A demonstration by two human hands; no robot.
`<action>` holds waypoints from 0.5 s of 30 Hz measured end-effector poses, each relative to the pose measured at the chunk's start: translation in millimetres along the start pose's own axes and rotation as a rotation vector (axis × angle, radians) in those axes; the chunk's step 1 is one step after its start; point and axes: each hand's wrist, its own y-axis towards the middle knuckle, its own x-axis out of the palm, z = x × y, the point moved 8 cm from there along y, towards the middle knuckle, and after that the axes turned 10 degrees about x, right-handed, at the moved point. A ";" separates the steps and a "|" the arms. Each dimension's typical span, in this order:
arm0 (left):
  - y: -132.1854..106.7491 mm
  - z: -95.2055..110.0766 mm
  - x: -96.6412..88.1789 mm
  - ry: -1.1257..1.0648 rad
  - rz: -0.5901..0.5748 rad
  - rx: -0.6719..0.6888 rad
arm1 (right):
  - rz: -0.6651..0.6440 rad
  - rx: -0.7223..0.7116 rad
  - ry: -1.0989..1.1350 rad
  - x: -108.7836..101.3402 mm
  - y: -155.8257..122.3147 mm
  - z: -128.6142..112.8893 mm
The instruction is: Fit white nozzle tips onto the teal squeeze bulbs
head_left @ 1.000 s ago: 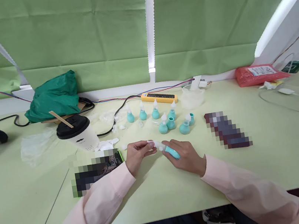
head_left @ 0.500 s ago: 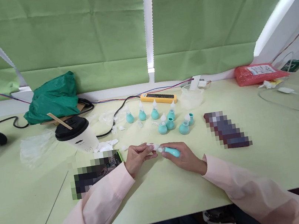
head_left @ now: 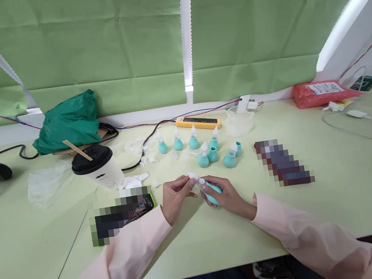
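Observation:
My right hand (head_left: 227, 194) is wrapped round the teal squeeze bulb (head_left: 212, 195) of a nasal aspirator. At the bulb's neck, my left hand (head_left: 178, 196) pinches the translucent white nozzle tip (head_left: 193, 175) between thumb and fingers; whether it is fully seated cannot be made out. Beyond my hands stand several teal aspirators, among them one with a tip (head_left: 193, 139) at the back and another (head_left: 229, 157) at the front right. Two bulbs lack tips, one an open-necked bulb (head_left: 212, 154). A loose white tip (head_left: 156, 184) lies left of my left hand.
A lidded paper cup (head_left: 107, 173) with a wooden stick stands left, near a blurred phone (head_left: 124, 216). Another phone (head_left: 282, 162) lies right. Behind are a yellow power strip (head_left: 198, 122), a green bag (head_left: 67, 124), clear plastic bags (head_left: 239, 122) and a red package (head_left: 322, 93).
My right hand has turned the bulb, so more of its rounded body shows. The nozzle tip now points more upward, and my left fingers have shifted slightly right with it.

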 end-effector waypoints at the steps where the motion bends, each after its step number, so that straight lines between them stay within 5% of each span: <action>1: 0.5 2.4 1.1 0.023 -0.018 0.021 | -0.008 -0.006 0.007 0.8 -0.4 -0.8; 15: 4.2 22.6 9.3 0.207 -0.157 0.202 | -0.152 -0.007 0.076 10.0 -3.5 -6.7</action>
